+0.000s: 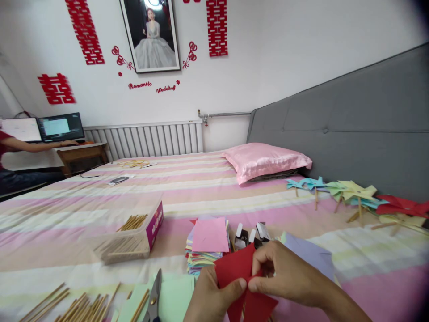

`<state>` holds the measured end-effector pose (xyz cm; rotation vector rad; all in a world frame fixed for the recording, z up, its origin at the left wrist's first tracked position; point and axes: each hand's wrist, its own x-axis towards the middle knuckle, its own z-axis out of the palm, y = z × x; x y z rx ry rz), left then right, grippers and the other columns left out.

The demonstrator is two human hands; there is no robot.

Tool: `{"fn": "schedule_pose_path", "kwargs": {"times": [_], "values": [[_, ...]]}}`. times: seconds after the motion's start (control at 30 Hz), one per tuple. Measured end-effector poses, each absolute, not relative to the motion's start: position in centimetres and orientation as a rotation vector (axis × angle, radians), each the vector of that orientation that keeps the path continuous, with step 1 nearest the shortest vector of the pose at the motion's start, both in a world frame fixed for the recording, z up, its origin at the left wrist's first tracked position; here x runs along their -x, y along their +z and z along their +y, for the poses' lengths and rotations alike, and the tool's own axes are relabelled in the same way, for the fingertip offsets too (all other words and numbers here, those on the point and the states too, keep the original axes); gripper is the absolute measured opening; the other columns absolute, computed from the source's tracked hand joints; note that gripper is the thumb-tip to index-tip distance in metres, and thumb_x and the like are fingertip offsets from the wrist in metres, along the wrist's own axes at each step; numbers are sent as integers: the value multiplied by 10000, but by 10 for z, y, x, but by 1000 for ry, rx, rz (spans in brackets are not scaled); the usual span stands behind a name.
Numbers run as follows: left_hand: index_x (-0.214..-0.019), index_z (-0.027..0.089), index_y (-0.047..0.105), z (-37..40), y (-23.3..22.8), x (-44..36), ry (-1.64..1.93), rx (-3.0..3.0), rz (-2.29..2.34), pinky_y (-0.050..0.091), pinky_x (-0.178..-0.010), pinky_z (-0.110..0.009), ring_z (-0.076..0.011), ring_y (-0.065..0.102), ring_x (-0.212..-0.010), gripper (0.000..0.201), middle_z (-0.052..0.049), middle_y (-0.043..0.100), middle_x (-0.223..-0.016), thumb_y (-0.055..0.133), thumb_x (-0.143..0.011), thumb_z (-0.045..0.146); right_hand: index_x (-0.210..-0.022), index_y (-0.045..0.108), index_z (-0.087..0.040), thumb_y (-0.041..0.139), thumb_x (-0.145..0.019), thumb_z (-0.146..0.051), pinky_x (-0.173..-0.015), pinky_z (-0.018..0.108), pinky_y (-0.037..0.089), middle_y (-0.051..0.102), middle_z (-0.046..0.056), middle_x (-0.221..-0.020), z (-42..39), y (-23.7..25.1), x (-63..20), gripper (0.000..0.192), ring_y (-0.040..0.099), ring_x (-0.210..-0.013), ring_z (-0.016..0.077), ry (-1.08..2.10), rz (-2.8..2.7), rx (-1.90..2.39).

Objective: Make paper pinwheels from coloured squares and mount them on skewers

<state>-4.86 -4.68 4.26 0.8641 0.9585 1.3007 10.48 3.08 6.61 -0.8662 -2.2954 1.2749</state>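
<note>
Red paper, cut and partly folded, is held up between both hands. My left hand has its thumb pressed on the paper near the middle, with the fingers behind it. My right hand pinches the paper at the same middle with thumb and fingers; a thin stick shows just below. Behind the hands stands a stack of coloured paper squares, pink on top. Left of my left hand lie scissors, blades pointing away, beside green paper sheets.
Bundles of wooden sticks lie front left, and a clear plastic box holds more. Small black-and-white boxes and purple paper are behind my hands. Finished paper pinwheels lie right, near a pink pillow. A person's arm rests at a desk.
</note>
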Motion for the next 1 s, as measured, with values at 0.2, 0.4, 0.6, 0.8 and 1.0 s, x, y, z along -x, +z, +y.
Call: {"fn": "schedule_pose_path", "kwargs": {"times": [0.2, 0.4, 0.6, 0.8, 1.0], "values": [[-728, 110, 711, -44, 47, 43, 1498, -825, 1039, 461, -556, -254, -156, 604, -546, 256, -71, 712, -634, 746, -586, 320, -691, 502, -192, 596, -635, -98, -515, 189, 374, 581, -43, -647, 26, 71, -98, 145, 519, -598, 104, 1303, -2069, 811], [-830, 116, 706, -44, 47, 39, 1639, -788, 1073, 493, -620, -300, -198, 644, -631, 255, -87, 734, -715, 704, -646, 293, -1079, 398, -247, 534, -714, -83, -662, 268, 469, 654, -22, -793, 19, 84, -91, 423, 594, -690, 133, 1432, -1880, 679], [-797, 99, 675, -42, 48, 37, 1674, -823, 1198, 502, -641, -313, -219, 648, -682, 218, -110, 733, -741, 702, -646, 255, -1260, 293, -221, 528, -728, -90, -799, 339, 483, 663, 33, -947, 13, 91, -88, 596, 623, -819, 158, 1497, -1792, 665], [-776, 104, 686, -45, 52, 35, 1620, -802, 1139, 499, -639, -305, -214, 645, -664, 222, -97, 734, -719, 723, -618, 255, -1271, 285, -186, 549, -711, -103, -762, 331, 491, 678, 21, -861, 17, 86, -90, 625, 632, -776, 162, 1496, -1793, 703], [-757, 97, 705, -46, 51, 37, 1550, -767, 1066, 476, -627, -291, -195, 625, -629, 212, -99, 729, -687, 730, -613, 250, -1268, 307, -181, 610, -692, -162, -722, 327, 489, 679, 36, -871, 25, 78, -95, 652, 635, -791, 181, 1673, -1769, 606]]}}
